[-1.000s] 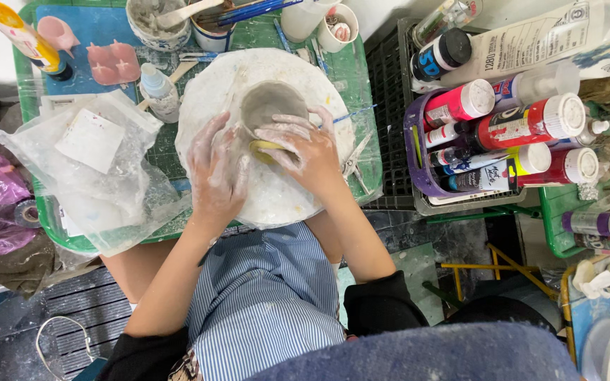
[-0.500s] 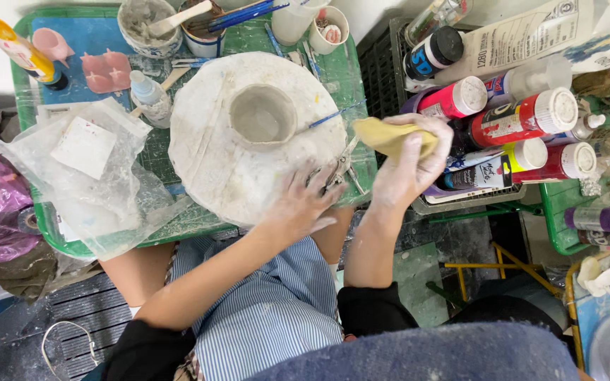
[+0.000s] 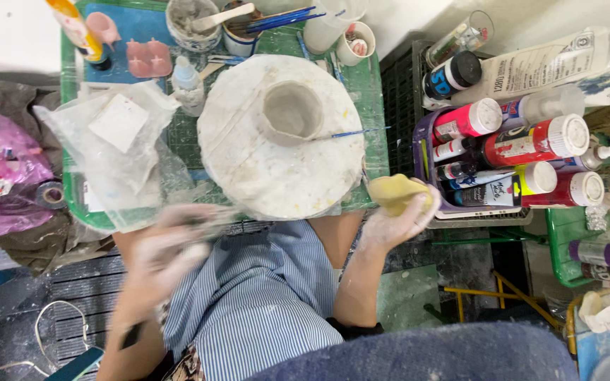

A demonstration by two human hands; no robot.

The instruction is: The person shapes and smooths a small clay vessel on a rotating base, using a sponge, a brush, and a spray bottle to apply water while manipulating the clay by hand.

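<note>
A small grey clay bowl (image 3: 292, 111) sits on a round white turntable (image 3: 277, 166) resting on a green tray (image 3: 368, 85). My right hand (image 3: 397, 215) is shut on a yellow sponge (image 3: 395, 192), held off the turntable's right edge, next to the purple basket of paint bottles. My left hand (image 3: 167, 250), coated in clay and blurred by motion, hangs below the tray's front left edge above my striped apron; whether its fingers are apart or closed cannot be made out. Neither hand touches the bowl.
A purple basket (image 3: 425, 169) of paint bottles stands to the right. A clear plastic bag (image 3: 118, 144) lies on the tray's left. Cups with tools and brushes (image 3: 238, 25) stand at the back. A pink bag (image 3: 1, 176) lies far left.
My left hand has left the turntable and swung down to the lower left. My right hand with the sponge has dropped lower, beside the basket. The camera view has shifted.
</note>
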